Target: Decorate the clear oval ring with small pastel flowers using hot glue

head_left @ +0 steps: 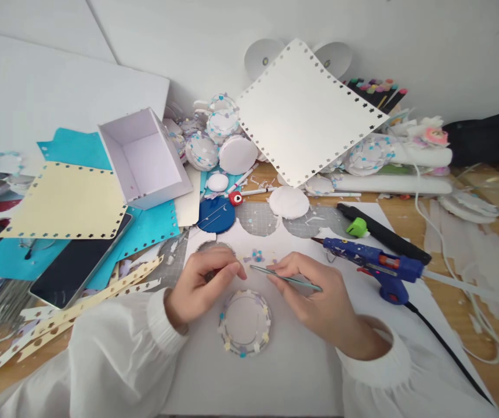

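White paper bears a flower-studded ring; left of it the left hand curls, contents unclear; right of it the right hand pinches tweezers.

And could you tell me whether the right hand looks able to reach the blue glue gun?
Probably yes: the glue gun lies close by the right hand, with only white paper showing between them, though the tweezers in that hand might hinder a grip.

Single head-worn view, facing forward and down. Nearby lies a light-brown wooden tabletop; beyond, a plain white wall.
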Tool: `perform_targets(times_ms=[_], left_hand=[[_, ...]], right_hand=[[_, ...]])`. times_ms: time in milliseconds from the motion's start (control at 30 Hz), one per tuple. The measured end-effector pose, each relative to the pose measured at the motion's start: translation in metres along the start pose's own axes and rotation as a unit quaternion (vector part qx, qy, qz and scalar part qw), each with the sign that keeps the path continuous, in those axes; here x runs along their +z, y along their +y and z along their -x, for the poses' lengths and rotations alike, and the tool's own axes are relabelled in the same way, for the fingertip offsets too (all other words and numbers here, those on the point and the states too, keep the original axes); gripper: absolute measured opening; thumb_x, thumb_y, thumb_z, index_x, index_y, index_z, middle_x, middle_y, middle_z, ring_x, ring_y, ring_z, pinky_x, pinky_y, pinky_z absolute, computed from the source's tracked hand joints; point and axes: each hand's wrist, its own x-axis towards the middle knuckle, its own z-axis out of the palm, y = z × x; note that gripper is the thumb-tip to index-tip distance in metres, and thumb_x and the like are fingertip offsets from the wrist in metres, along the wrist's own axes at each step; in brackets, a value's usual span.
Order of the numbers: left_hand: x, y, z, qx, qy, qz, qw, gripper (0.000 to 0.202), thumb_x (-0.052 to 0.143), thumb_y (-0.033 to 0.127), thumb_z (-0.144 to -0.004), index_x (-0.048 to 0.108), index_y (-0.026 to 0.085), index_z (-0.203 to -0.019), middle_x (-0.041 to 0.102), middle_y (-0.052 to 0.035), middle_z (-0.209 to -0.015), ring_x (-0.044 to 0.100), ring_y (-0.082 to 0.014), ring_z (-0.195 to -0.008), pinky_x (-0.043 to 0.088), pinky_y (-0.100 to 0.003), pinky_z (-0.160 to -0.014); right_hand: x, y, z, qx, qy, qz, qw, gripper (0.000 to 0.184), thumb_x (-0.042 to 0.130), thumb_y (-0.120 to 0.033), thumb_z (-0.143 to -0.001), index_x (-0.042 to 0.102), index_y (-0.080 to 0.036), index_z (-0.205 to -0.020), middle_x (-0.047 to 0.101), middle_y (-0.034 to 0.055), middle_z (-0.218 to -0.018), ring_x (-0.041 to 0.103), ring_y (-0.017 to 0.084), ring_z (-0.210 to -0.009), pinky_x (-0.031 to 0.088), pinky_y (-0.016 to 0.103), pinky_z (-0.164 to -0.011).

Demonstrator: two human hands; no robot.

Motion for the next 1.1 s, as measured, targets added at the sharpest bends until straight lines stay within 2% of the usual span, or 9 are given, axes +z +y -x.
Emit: perform_targets(times_ms=[133,333,467,633,900,1100], left_hand=[[0.001,-0.001,0.001,-0.023,0.012,0.002,1.000,0.031,0.049,0.026,-0.092,0.068,0.013,-0.072,0.060,-0.0046,-0.063,0.049,-0.0134,-0.059,0.036,-0.027,-0.053],[0.002,0.000,0.000,-0.045,0.029,-0.004,0.999,0.021,0.055,0.025,-0.089,0.070,0.013,-0.081,0.066,-0.0070,-0.072,0.052,-0.0137,-0.061,0.038,-0.026,-0.052],[0.003,-0.001,0.001,-0.003,0.024,-0.001,1.000,0.015,0.058,0.022,-0.086,0.071,0.013,-0.087,0.066,-0.0079,-0.073,0.054,-0.0140,-0.061,0.038,-0.025,-0.051],[0.003,-0.003,0.001,0.061,0.024,-0.005,0.998,0.010,0.060,0.016,-0.085,0.069,0.013,-0.084,0.061,-0.0044,-0.064,0.047,-0.0101,-0.053,0.036,-0.023,-0.048],[0.003,-0.002,0.000,0.065,0.022,0.010,0.998,0.010,0.060,0.018,-0.085,0.068,0.013,-0.082,0.061,-0.0049,-0.063,0.046,-0.0105,-0.052,0.037,-0.023,-0.047],[0.003,-0.004,0.002,0.058,0.026,0.006,0.998,0.008,0.060,0.015,-0.085,0.068,0.014,-0.083,0.061,-0.0049,-0.065,0.050,-0.0118,-0.056,0.038,-0.024,-0.049]], right_hand=[[-0.004,-0.004,-0.001,-0.001,0.028,-0.031,0.999,0.014,0.063,-0.010,-0.079,0.059,-0.022,-0.077,0.069,0.0042,-0.077,0.069,0.020,-0.078,0.056,0.032,-0.068],[-0.009,-0.014,-0.001,0.004,0.070,-0.070,0.995,0.019,0.066,-0.005,-0.076,0.059,-0.023,-0.076,0.071,0.0035,-0.077,0.071,0.021,-0.078,0.058,0.032,-0.066],[-0.010,-0.015,0.000,-0.020,0.069,-0.102,0.992,0.022,0.066,-0.002,-0.075,0.059,-0.022,-0.079,0.070,0.0025,-0.078,0.071,0.019,-0.080,0.058,0.030,-0.067],[-0.010,-0.016,0.000,-0.030,0.054,-0.104,0.993,0.022,0.065,-0.002,-0.076,0.059,-0.023,-0.080,0.070,0.0017,-0.077,0.071,0.017,-0.077,0.057,0.028,-0.063],[-0.013,-0.017,0.002,-0.032,0.048,-0.096,0.994,0.021,0.066,-0.004,-0.075,0.060,-0.023,-0.081,0.072,0.0038,-0.080,0.072,0.021,-0.076,0.058,0.030,-0.060],[-0.010,-0.015,0.004,-0.028,0.049,-0.113,0.992,0.024,0.067,-0.001,-0.074,0.059,-0.023,-0.082,0.070,0.0016,-0.082,0.071,0.018,-0.079,0.058,0.029,-0.067]])
